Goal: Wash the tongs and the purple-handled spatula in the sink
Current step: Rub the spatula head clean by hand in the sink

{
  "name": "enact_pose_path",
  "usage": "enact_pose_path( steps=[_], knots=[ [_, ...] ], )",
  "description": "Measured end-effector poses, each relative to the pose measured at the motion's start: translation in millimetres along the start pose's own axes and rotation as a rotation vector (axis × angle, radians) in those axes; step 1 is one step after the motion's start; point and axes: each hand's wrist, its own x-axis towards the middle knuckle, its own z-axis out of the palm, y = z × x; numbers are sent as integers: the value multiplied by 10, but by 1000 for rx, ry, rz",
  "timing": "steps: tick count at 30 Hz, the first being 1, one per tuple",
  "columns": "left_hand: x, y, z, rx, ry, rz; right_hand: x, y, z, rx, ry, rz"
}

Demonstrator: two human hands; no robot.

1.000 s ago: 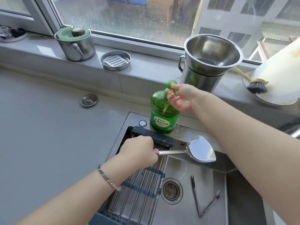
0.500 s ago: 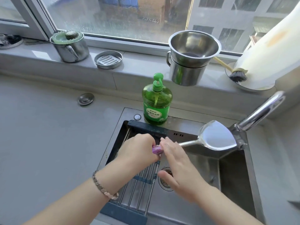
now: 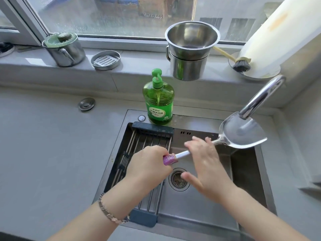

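While the left hand [image 3: 149, 164] grips its handle, the purple-handled spatula [image 3: 243, 134] spans the sink [image 3: 199, 214] — long axis lower-left to upper-right, blade under the faucet [image 3: 260, 100]. The right hand [image 3: 206, 164] lies across the shaft, fingers [image 3: 196, 143] straight — nearer the blade.

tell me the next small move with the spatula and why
Probably slide the right hand up the shaft onto the blade and rub it. The left hand grips the purple handle, holding the spatula over the sink; the right hand's fingers lie on the bare shaft, and the blade sits under the faucet with no water visibly running.
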Motion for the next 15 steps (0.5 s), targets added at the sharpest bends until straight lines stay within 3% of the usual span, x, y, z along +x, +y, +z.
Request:
enact_pose_path(
  steps=[3, 7, 10, 12, 15],
  knots=[
    [-36, 47, 32, -19, -34, 18, -106, -52, 46, -79, -83, -156],
    [-57, 91, 69, -31, -107, -39, -135, 179, -69, -25, 29, 177],
    [-32, 151, 108, -81, -285, -93, -251, -46, 63, -54, -81, -100],
    [-25, 166, 117, -138, -397, -136, -256, 6, 41, -96, -91, -159],
    [-28, 167, 97, -263, -508, -245, -265, 154, -84, -41, -2, 77]
  ],
)
